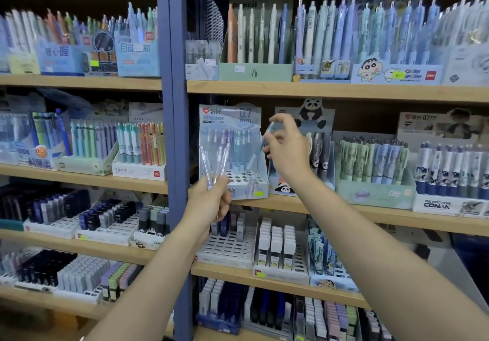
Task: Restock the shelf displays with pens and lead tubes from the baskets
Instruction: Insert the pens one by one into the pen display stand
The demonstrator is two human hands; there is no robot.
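Note:
A pale blue 0.7 mm pen display box [239, 182] stands on the middle shelf, its front holes bare and several pastel pens in its back rows. My left hand [211, 203] grips a bunch of clear wrapped pens [217, 163] just in front of the box's lower left corner. My right hand [285, 145] pinches one light blue pen [260, 145], tilted with its tip pointing down into the box. No baskets are in view.
A panda pen display [304, 155] stands right of the box, green and Conan pen boxes [449, 205] further right. Lead tube trays [227, 245] fill the shelves below. A blue upright post [177, 129] divides the shelving; more pen boxes sit left and above.

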